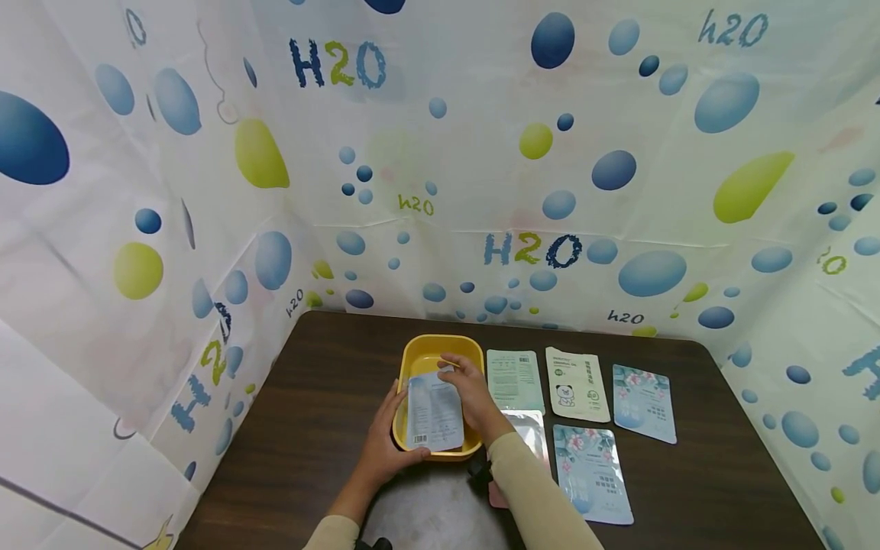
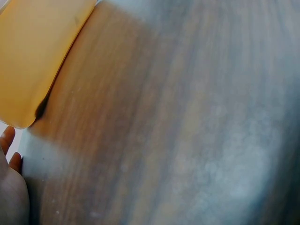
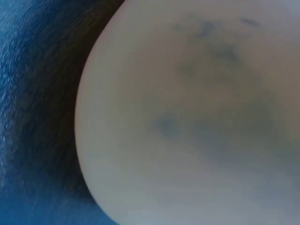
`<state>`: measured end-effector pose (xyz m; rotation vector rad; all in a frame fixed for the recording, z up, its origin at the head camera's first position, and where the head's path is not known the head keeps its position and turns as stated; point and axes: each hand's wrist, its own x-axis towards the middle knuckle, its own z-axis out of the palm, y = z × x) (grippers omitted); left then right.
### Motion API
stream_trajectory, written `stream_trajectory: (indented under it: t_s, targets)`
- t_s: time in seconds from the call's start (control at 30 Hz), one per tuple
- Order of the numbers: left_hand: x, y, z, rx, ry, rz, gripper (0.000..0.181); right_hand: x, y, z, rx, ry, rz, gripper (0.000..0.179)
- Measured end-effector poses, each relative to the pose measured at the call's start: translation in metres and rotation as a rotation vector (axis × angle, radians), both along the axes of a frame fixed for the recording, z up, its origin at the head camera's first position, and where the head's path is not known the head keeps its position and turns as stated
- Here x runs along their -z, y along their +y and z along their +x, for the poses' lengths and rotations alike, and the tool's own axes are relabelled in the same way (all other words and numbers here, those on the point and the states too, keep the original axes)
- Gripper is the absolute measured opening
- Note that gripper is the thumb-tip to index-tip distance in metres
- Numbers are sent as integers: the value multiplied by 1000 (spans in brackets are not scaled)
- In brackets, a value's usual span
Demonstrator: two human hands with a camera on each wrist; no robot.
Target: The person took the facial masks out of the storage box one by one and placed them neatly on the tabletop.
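A yellow plastic basin (image 1: pixel 421 353) sits toward the back of the dark table. In it, or just over its rim, a pale blue face mask packet (image 1: pixel 433 420) lies with its printed text and barcode facing up. My left hand (image 1: pixel 385 443) holds the basin's near left corner, fingers along the left side and thumb at the front rim by the packet's lower edge. Over the packet's upper right, my right hand (image 1: pixel 474 393) has bent fingers and seems to pinch its top edge; its fingertips partly cover that edge. The left wrist view shows the basin's outer wall (image 2: pixel 42 51).
Right of the basin lie a mint green packet (image 1: pixel 514 380), a cream packet with a bear (image 1: pixel 577 386), two blue floral packets (image 1: pixel 642 401) and a silver-pink packet (image 1: pixel 529 435), partly under the right forearm. A patterned curtain (image 1: pixel 440 153) encloses the table (image 1: pixel 330 367).
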<state>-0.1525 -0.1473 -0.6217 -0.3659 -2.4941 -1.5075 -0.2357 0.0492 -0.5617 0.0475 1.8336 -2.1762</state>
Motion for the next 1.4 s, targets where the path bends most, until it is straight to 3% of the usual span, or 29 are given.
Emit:
stream_trajectory:
  t_s: [0.27, 0.9, 1.2, 1.4]
  targets:
    - [0, 0, 0, 4, 13, 11, 114, 0, -1, 1, -50, -10, -9, 44]
    - [0, 0, 0, 11, 1, 5, 113, 1, -8, 5, -48, 50, 267, 52]
    - [0, 0, 0, 11, 4, 3, 113, -8, -5, 7, -68, 52, 214, 48]
    - [-1, -1, 1, 14, 5, 2, 112, -1, -4, 6, -102, 98, 269, 47]
